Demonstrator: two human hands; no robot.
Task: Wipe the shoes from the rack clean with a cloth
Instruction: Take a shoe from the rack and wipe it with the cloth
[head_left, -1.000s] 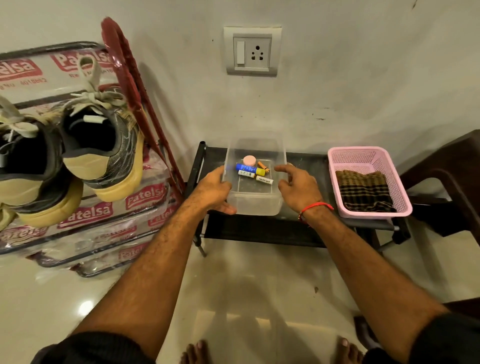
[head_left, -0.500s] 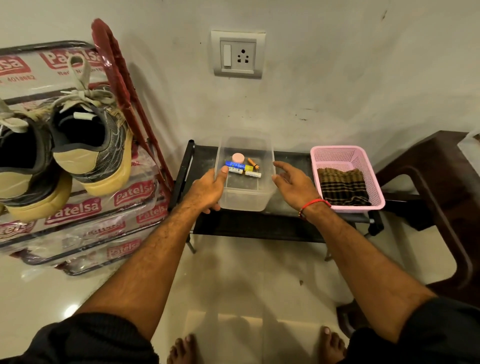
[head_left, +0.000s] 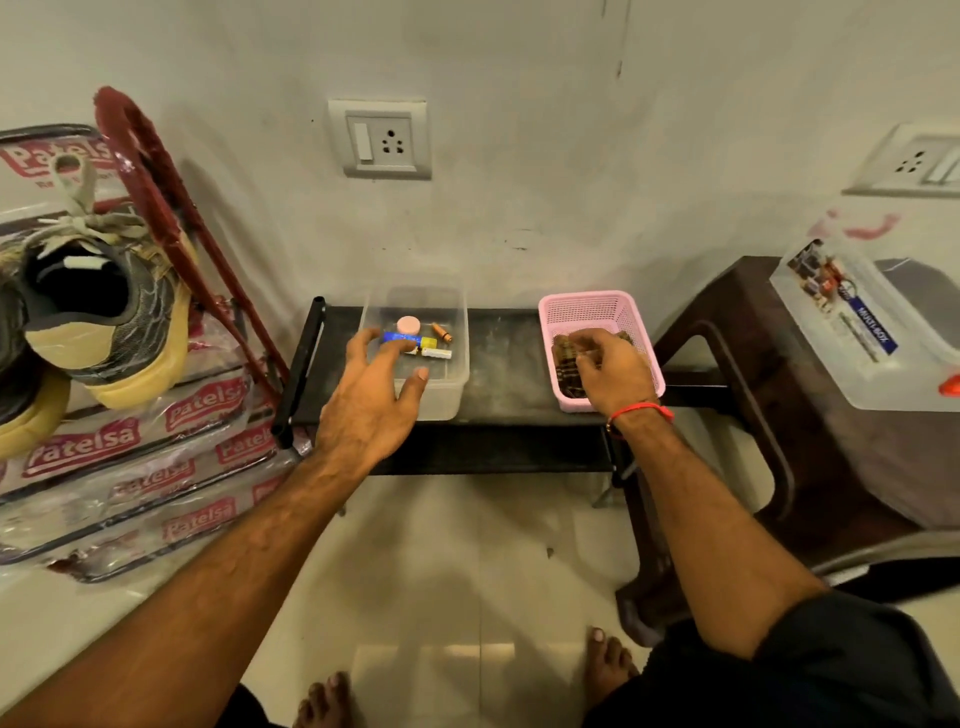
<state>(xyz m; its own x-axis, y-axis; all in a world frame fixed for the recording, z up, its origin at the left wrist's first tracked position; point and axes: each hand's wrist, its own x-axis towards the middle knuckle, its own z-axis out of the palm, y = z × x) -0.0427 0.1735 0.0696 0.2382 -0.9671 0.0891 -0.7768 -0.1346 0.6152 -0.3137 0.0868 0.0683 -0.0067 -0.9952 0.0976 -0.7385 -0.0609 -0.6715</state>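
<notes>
Fingers (head_left: 589, 345) of the right hand (head_left: 613, 371) curl down into the pink basket (head_left: 592, 306), onto the checked cloth (head_left: 563, 364) folded inside.

Whether they have pinched the fabric or only touch it I cannot tell; the hand hides the contact. Left hand (head_left: 369, 405) hovers over the clear box (head_left: 447, 395) with fingers spread wide and empty. Both containers sit well apart on the low black stand (head_left: 504, 358); the shoes (head_left: 104, 317) wait untouched on the rack (head_left: 156, 208) to the left. My guess at the risks: the light basket lifts or slides off the stand's edge if the cloth snags its mesh, since no hand steadies it, and the spread left hand may knock the box of small items while swinging toward the rack.
</notes>
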